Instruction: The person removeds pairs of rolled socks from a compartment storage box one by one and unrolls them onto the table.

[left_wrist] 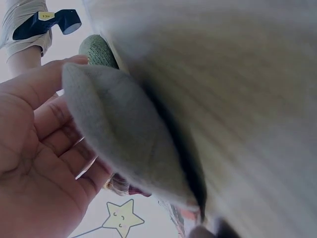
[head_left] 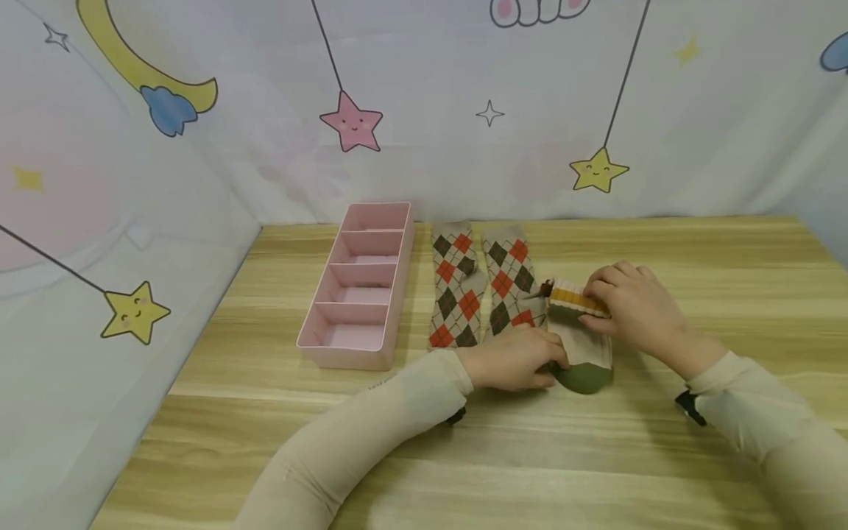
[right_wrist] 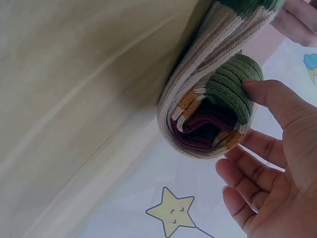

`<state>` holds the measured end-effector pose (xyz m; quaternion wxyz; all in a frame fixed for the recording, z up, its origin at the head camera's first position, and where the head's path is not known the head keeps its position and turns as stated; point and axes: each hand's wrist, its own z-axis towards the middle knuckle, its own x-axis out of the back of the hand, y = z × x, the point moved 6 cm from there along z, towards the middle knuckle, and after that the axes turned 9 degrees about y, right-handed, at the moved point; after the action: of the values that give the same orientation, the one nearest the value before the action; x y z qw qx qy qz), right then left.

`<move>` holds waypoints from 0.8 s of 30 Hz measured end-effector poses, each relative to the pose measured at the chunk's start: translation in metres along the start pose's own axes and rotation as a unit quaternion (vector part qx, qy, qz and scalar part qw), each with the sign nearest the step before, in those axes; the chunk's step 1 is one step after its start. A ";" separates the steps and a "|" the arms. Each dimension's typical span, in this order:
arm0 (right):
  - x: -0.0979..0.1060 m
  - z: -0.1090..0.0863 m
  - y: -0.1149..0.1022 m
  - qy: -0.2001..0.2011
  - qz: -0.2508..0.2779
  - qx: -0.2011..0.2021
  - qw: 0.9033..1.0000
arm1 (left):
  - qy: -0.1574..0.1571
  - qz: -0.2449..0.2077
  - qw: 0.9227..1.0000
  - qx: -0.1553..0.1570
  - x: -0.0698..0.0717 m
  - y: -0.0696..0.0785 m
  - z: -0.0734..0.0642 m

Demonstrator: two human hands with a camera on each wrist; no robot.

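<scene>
A pair of ribbed socks (head_left: 584, 344), beige with green, mustard and maroon bands, lies partly rolled up on the table. My right hand (head_left: 632, 313) grips the rolled end. The right wrist view shows the thumb on the green outside of the roll (right_wrist: 233, 84), fingers round the other side and maroon cloth inside. At the flat part's left edge, my left hand (head_left: 517, 358) holds the socks near the green end. Seen from the left wrist, a beige bulge of sock (left_wrist: 124, 129) hides part of the left fingers, and the thumb reaches the green part (left_wrist: 97, 51).
Two argyle socks (head_left: 457, 294) (head_left: 506, 276) lie flat side by side, left of the striped pair. Farther left stands a pink box (head_left: 391, 324) with several compartments in a row. A printed curtain (head_left: 437, 169) hangs behind the wooden table (head_left: 530, 464).
</scene>
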<state>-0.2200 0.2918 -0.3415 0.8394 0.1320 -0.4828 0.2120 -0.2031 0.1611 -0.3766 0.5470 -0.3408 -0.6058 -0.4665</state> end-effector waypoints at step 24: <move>-0.006 0.018 0.022 -0.006 0.009 -0.038 0.999 | 0.023 0.017 0.999 -0.014 -0.002 0.003 0.001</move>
<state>-0.2473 0.3023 -0.3374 0.8387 0.0971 -0.4971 0.2001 -0.2008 0.1634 -0.3780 0.5640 -0.3473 -0.5807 -0.4734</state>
